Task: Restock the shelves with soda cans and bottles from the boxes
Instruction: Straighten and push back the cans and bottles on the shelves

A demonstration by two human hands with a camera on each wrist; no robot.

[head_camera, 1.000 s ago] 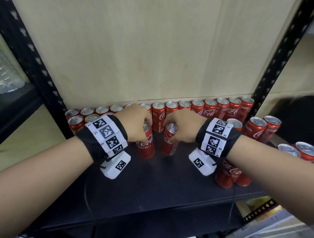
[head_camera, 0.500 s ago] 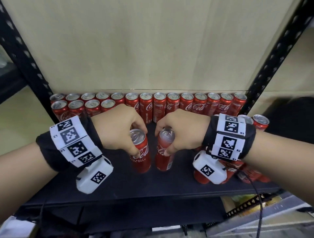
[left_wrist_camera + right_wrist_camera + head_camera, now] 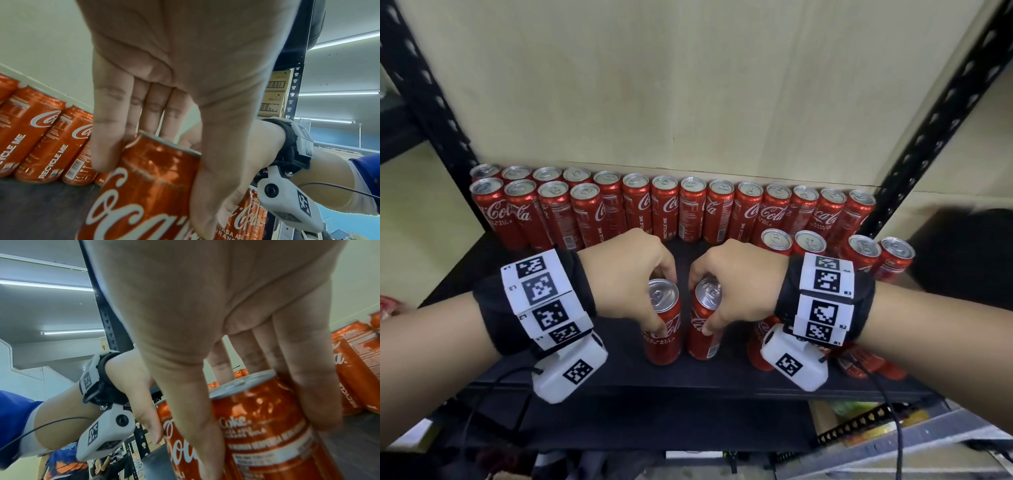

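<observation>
Left hand (image 3: 628, 281) comes down from above on the left can (image 3: 662, 322), fingers curled over the far side of the rim and thumb pressed on the near side over the white script logo; the left wrist view shows the same grip, fingers (image 3: 115, 113) wrapped past the top edge of the can (image 3: 148, 186) and thumb down its side. Right hand (image 3: 736, 281) holds the right can (image 3: 705, 318) the same way, thumb on the near face, fingers over the rim; in the right wrist view the fingers (image 3: 308, 369) sit behind the can (image 3: 263, 426) and the thumb runs down its front. Both cans upright, bases on the black shelf (image 3: 602, 373), just beside each other with a narrow gap, near the middle of the shelf and forward of the stocked rows. Each wrist carries a black band with white coded marker blocks and a white camera housing below it; left band (image 3: 541, 301), right band (image 3: 825, 301). Behind the hands, the back row of cans (image 3: 688, 209) stands upright against the pale back panel (image 3: 688, 85), running nearly the full width of the shelf. At the left end a second row (image 3: 534, 212) of four cans stands in front of it. To the right, a loose cluster of cans (image 3: 835, 246) stands partly hidden by the right wrist. Black perforated uprights (image 3: 941, 113) frame the shelf on both sides.
</observation>
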